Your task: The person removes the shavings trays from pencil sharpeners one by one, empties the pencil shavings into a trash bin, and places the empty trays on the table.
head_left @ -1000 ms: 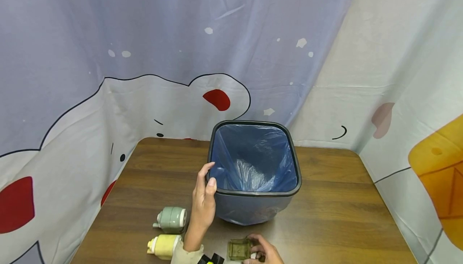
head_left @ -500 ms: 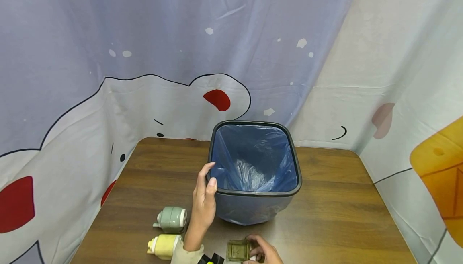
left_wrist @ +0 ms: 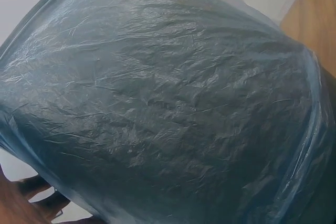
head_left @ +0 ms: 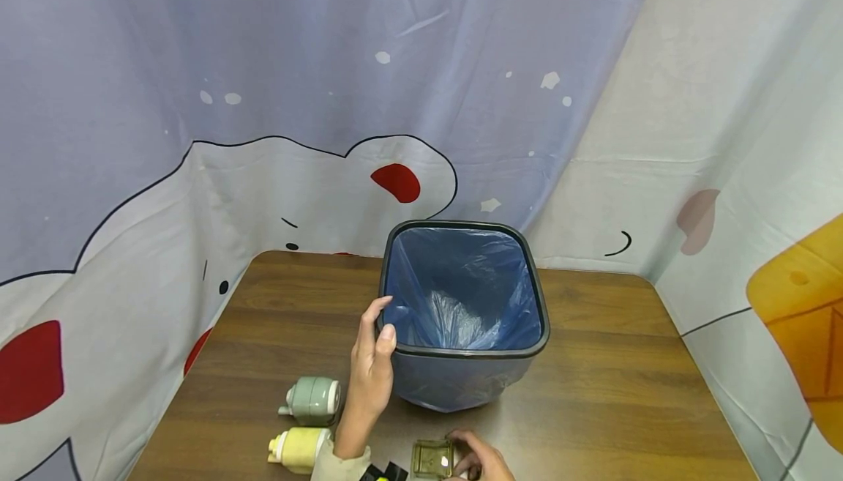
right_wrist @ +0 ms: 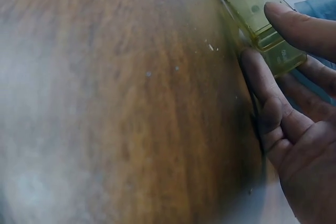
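Observation:
A dark-rimmed trash bin (head_left: 461,382) lined with a blue plastic bag (head_left: 454,312) stands mid-table in the head view. My left hand (head_left: 370,375) holds its near left corner, with index finger and thumb at the rim. The lined side of the bin (left_wrist: 173,98) fills the left wrist view, and fingers of my left hand (left_wrist: 29,200) show at its lower left. At the bottom of the head view, my right hand (head_left: 484,457) grips a small see-through olive-green plastic box (head_left: 432,459). The right wrist view shows the thumb over the box (right_wrist: 257,11) and fingers beneath it.
Left of my left forearm, a green bottle-like container (head_left: 312,400) and a yellow one (head_left: 299,449) lie on their sides on the wooden table (head_left: 612,378). A printed cloth (head_left: 316,195) hangs behind the table and along its sides.
The olive-green box has shifted slightly left and down in the head view, and light now glints on it. The left hand and bin stay in place.

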Tool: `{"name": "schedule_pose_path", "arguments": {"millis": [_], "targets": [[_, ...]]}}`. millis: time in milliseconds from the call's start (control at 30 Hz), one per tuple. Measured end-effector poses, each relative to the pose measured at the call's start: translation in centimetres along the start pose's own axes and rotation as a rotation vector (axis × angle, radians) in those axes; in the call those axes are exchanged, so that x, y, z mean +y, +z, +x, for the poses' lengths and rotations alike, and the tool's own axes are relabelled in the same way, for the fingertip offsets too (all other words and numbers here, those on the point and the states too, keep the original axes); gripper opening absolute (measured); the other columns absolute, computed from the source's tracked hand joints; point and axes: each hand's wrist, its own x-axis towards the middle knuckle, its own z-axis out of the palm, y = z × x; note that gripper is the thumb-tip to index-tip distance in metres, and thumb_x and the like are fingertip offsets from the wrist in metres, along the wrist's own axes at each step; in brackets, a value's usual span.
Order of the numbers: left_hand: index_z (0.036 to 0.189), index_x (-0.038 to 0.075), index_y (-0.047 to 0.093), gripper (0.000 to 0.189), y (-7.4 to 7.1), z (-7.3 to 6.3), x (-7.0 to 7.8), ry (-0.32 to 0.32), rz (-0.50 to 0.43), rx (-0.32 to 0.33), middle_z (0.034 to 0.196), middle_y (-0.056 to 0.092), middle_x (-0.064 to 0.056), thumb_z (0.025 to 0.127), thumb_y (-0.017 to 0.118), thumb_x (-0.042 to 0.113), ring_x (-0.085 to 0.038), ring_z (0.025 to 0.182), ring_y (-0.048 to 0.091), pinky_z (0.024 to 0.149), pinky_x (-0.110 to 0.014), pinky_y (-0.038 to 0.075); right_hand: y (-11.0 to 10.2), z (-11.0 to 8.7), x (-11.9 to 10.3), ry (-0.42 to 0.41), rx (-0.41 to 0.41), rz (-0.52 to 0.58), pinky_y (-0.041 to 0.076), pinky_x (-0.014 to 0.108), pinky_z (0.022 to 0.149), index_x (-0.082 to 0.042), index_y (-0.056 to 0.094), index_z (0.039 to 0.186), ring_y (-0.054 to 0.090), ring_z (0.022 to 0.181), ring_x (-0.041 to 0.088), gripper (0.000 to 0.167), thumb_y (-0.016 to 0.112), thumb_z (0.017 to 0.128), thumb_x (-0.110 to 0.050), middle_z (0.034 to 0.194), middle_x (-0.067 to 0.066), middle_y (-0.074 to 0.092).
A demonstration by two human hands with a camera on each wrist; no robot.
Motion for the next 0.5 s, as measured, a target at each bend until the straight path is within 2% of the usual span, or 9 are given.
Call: {"name": "schedule_pose_path", "arguments": {"millis": [167, 500], "targets": [[0.136, 0.026, 0.039, 0.041, -0.04, -0.02, 0.01, -0.011, 0.004, -0.006, 0.067, 0.033, 0.006, 0.096, 0.038, 0.018, -0.006, 0.055, 0.031, 0.053, -0.023, 0.032, -0.13, 0.01, 0.04, 0.03, -0.027, 0.016, 0.041, 0.018, 0.045, 0.004, 0.044, 0.117, 0.053, 0.057, -0.003, 0.05, 0.071, 0.077, -0.008, 0.064, 0.016, 0.064], [0.136, 0.025, 0.038, 0.041, -0.09, -0.02, -0.06, -0.016, 0.001, -0.012, 0.068, 0.033, 0.005, 0.096, 0.038, 0.021, -0.007, 0.057, 0.033, 0.055, -0.025, 0.033, -0.14, -0.08, 0.13, 0.055, -0.038, 0.021, 0.037, 0.014, 0.045, 0.003, 0.044, 0.116, 0.046, 0.053, -0.006, 0.055, 0.072, 0.069, -0.003, 0.065, 0.012, 0.065]]}}
